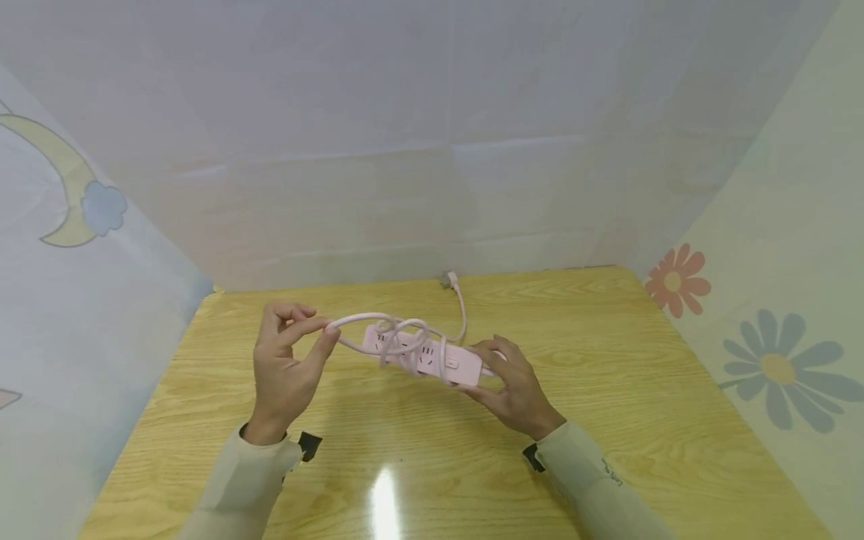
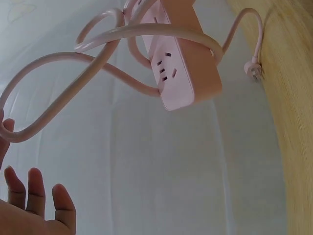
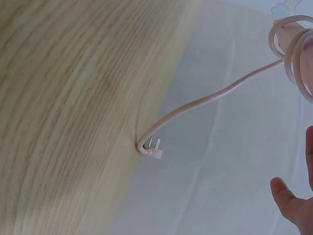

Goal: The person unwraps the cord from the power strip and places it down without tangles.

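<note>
A pink power strip (image 1: 466, 366) is held above the table, its pink cord (image 1: 364, 316) looped and wound several times around it. My right hand (image 1: 516, 386) grips the strip's right end between thumb and fingers. Off to the left, my left hand (image 1: 286, 367) pinches a loop of the cord between thumb and index finger, drawing it out past the strip's left end; the other fingers stay loose. Sockets (image 2: 166, 68) face outward on the strip. From the bundle the cord runs back to the plug (image 1: 450, 280), which lies near the table's rear edge, metal prongs (image 3: 155, 143) showing.
The wooden table (image 1: 607, 337) stands against a pale back wall (image 1: 405, 210). Side walls carry a moon (image 1: 64, 180) on the left and flower prints (image 1: 776, 367) on the right. A bright reflection shows on the table's near part.
</note>
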`<state>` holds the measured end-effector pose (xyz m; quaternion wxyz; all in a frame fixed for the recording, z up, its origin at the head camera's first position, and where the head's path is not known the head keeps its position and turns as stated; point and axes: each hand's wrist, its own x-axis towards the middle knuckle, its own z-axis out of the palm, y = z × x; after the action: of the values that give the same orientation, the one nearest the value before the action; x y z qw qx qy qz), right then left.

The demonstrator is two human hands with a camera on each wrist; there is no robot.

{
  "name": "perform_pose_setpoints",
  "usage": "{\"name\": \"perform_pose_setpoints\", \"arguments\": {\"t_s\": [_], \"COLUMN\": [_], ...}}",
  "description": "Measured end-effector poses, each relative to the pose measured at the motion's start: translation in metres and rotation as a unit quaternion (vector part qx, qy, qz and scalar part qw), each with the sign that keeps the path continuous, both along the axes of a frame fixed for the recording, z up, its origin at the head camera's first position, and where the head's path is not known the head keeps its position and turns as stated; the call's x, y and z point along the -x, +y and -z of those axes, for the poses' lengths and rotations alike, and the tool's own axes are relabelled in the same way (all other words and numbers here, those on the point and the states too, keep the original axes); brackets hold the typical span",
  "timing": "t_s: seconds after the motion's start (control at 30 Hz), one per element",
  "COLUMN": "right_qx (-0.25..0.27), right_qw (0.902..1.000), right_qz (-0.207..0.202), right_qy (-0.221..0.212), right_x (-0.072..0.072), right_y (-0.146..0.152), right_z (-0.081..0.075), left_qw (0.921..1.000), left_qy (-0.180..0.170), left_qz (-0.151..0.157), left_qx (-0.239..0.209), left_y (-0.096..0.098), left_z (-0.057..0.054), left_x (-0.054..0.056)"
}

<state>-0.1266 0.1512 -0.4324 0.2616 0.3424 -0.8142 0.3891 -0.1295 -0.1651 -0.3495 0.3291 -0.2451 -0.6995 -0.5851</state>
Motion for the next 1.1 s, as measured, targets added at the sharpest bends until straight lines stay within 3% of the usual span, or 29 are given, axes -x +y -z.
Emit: {"name": "perform_pose_setpoints", "arguments": {"t_s": [0.1, 0.4, 1.1], "right_qx": [-0.001, 0.0, 0.001], "right_qw": [1.0, 1.0, 0.9999], "right_qz": [0.0, 0.001, 0.004], "right_qy": [-0.001, 0.001, 0.015], "right_x": [0.0, -0.001, -0.001], "right_y": [0.0, -0.002, -0.003], "right_z": [-0.001, -0.002, 0.001], "left_qw": [0.9998, 0.9953, 0.9909], "left_qy": [-0.015, -0.026, -0.073], "left_qz": [0.009, -0.011, 0.005], "left_qx": [0.011, 0.092, 0.114], "left_y": [-0.004, -0.012, -0.019], "left_z": [0.003, 0.016, 0.052], "left_x": [-0.001, -0.002, -0.018]}}
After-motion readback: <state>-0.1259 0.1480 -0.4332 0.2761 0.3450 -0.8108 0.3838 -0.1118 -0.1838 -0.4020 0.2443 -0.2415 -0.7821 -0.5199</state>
